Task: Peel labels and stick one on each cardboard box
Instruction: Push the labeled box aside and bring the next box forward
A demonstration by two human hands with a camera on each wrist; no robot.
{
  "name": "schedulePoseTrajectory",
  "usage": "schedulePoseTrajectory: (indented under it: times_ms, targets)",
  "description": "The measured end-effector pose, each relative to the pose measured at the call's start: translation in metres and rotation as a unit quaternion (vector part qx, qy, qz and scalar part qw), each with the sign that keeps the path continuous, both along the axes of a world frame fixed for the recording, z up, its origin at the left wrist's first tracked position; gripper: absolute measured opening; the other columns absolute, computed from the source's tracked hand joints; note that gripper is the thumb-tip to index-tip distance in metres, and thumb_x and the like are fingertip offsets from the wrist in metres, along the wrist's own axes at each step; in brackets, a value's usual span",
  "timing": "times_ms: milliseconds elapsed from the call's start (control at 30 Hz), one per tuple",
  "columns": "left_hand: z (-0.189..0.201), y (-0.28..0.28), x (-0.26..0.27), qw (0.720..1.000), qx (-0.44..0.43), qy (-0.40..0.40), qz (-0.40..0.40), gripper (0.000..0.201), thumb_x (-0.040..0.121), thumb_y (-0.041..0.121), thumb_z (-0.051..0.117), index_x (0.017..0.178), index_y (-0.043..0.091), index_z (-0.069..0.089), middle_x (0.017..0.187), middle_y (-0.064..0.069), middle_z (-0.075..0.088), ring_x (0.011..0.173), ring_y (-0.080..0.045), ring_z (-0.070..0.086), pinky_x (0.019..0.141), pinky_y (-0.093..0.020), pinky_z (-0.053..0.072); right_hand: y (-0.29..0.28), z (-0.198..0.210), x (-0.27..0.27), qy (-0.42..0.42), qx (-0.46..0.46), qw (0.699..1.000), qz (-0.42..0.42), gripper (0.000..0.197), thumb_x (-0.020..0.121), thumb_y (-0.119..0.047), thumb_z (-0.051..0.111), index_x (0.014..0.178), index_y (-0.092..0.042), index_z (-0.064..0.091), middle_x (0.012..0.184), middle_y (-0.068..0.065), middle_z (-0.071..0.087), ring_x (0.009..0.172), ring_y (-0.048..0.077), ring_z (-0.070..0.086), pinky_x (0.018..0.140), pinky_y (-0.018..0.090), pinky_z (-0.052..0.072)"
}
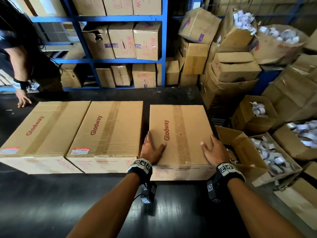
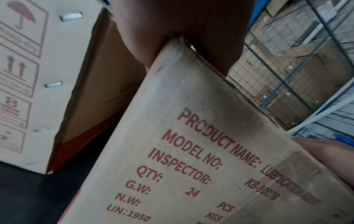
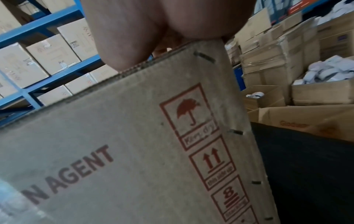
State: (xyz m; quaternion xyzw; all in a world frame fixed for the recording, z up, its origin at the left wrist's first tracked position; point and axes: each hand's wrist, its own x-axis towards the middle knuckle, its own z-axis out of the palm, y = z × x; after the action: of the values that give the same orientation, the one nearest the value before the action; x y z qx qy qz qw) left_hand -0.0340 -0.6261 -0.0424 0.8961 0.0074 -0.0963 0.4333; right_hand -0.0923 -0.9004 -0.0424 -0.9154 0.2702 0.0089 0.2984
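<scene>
Three brown "Glodway" cardboard boxes lie in a row on the black table (image 1: 85,194). The left box (image 1: 42,127) carries a red-and-white label (image 1: 10,150) at its near-left corner. The middle box (image 1: 109,127) has the same kind of label (image 1: 80,150). No label shows on top of the right box (image 1: 181,127). My left hand (image 1: 151,148) grips its near-left corner, thumb on top, fingers down the side. My right hand (image 1: 214,150) grips the near-right corner the same way. The wrist views show my palms (image 2: 182,22) (image 3: 153,30) against the box's printed faces (image 2: 191,151) (image 3: 114,144).
Another person stands at the far left with a hand (image 1: 24,100) on the table. Blue shelving (image 1: 120,60) full of cartons stands behind. Open cartons of white rolls (image 1: 267,152) crowd the floor right of the table, close to my right hand.
</scene>
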Motion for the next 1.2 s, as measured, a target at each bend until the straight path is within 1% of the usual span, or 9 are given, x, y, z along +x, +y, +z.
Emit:
schedulePoseTrajectory:
  times_ms: [167, 333, 400, 567, 700, 800, 900, 1033, 1200]
  targets:
    - [0.004, 0.012, -0.047, 0.999, -0.023, -0.002, -0.047, 0.103, 0.082, 0.053, 0.07, 0.158, 0.018, 0.011, 0.161, -0.005, 0.029, 0.142, -0.026, 0.037, 0.116, -0.038, 0.033, 0.015, 0.005, -0.076, -0.01, -0.007, 0.999, -0.052, 0.074, 0.099, -0.053, 0.058, 0.161, -0.022, 0.032, 0.158, 0.014, 0.045, 0.142, 0.037, 0.046, 0.115, 0.05, 0.041]
    - [0.006, 0.045, -0.11, 0.994, -0.059, -0.004, -0.096, 0.105, 0.079, 0.053, 0.071, 0.158, 0.02, 0.011, 0.159, -0.004, 0.029, 0.14, -0.026, 0.039, 0.115, -0.046, 0.037, 0.049, 0.007, -0.156, -0.029, 0.028, 0.994, -0.098, 0.075, 0.098, -0.051, 0.06, 0.161, -0.023, 0.031, 0.162, 0.013, 0.039, 0.144, 0.038, 0.043, 0.12, 0.056, 0.037]
    - [0.007, 0.065, -0.135, 0.991, -0.065, -0.003, -0.116, 0.106, 0.078, 0.053, 0.071, 0.158, 0.019, 0.011, 0.159, -0.004, 0.03, 0.14, -0.025, 0.039, 0.115, -0.046, 0.037, 0.07, 0.009, -0.192, -0.022, 0.022, 0.992, -0.124, 0.075, 0.098, -0.054, 0.059, 0.161, -0.025, 0.033, 0.161, 0.014, 0.04, 0.142, 0.039, 0.045, 0.119, 0.056, 0.038]
    - [0.009, 0.119, -0.206, 0.985, -0.07, 0.007, -0.155, 0.105, 0.078, 0.051, 0.072, 0.158, 0.02, 0.012, 0.159, -0.003, 0.031, 0.141, -0.025, 0.039, 0.116, -0.046, 0.036, 0.141, 0.02, -0.293, -0.04, -0.002, 0.986, -0.162, 0.073, 0.098, -0.051, 0.061, 0.16, -0.02, 0.037, 0.157, 0.016, 0.046, 0.139, 0.038, 0.05, 0.115, 0.049, 0.042]
    - [0.012, 0.161, -0.258, 0.981, -0.071, 0.018, -0.178, 0.104, 0.08, 0.049, 0.073, 0.158, 0.021, 0.011, 0.159, -0.001, 0.03, 0.14, -0.023, 0.04, 0.116, -0.043, 0.036, 0.192, 0.024, -0.359, -0.013, -0.005, 0.983, -0.182, 0.075, 0.099, -0.054, 0.058, 0.162, -0.023, 0.032, 0.155, 0.016, 0.047, 0.137, 0.04, 0.051, 0.112, 0.053, 0.043]
    - [0.015, 0.191, -0.284, 0.981, -0.079, 0.021, -0.178, 0.104, 0.077, 0.051, 0.074, 0.158, 0.024, 0.013, 0.158, 0.0, 0.032, 0.138, -0.021, 0.042, 0.115, -0.045, 0.038, 0.224, 0.024, -0.389, -0.014, 0.005, 0.983, -0.184, 0.075, 0.099, -0.054, 0.058, 0.162, -0.024, 0.031, 0.153, 0.015, 0.047, 0.137, 0.04, 0.051, 0.111, 0.055, 0.043]
    - [0.018, 0.224, -0.309, 0.985, -0.075, 0.01, -0.157, 0.103, 0.078, 0.048, 0.074, 0.157, 0.02, 0.015, 0.158, -0.001, 0.033, 0.138, -0.022, 0.042, 0.115, -0.044, 0.037, 0.251, 0.023, -0.408, -0.025, 0.014, 0.987, -0.161, 0.076, 0.098, -0.054, 0.059, 0.162, -0.023, 0.031, 0.153, 0.015, 0.047, 0.137, 0.039, 0.05, 0.112, 0.054, 0.043]
    - [0.023, 0.281, -0.344, 0.991, -0.075, 0.013, -0.111, 0.104, 0.076, 0.05, 0.074, 0.157, 0.025, 0.014, 0.157, -0.001, 0.035, 0.136, -0.022, 0.045, 0.112, -0.048, 0.041, 0.296, 0.025, -0.418, -0.028, 0.022, 0.992, -0.122, 0.073, 0.099, -0.052, 0.059, 0.161, -0.023, 0.032, 0.152, 0.016, 0.046, 0.136, 0.041, 0.05, 0.111, 0.056, 0.043]
    - [0.025, 0.366, -0.373, 0.997, -0.074, 0.007, -0.032, 0.106, 0.076, 0.051, 0.075, 0.158, 0.023, 0.014, 0.157, -0.002, 0.034, 0.138, -0.023, 0.043, 0.114, -0.046, 0.039, 0.368, 0.024, -0.41, -0.04, 0.03, 0.997, -0.053, 0.07, 0.099, -0.048, 0.062, 0.158, -0.02, 0.037, 0.149, 0.017, 0.05, 0.131, 0.041, 0.054, 0.106, 0.053, 0.048]
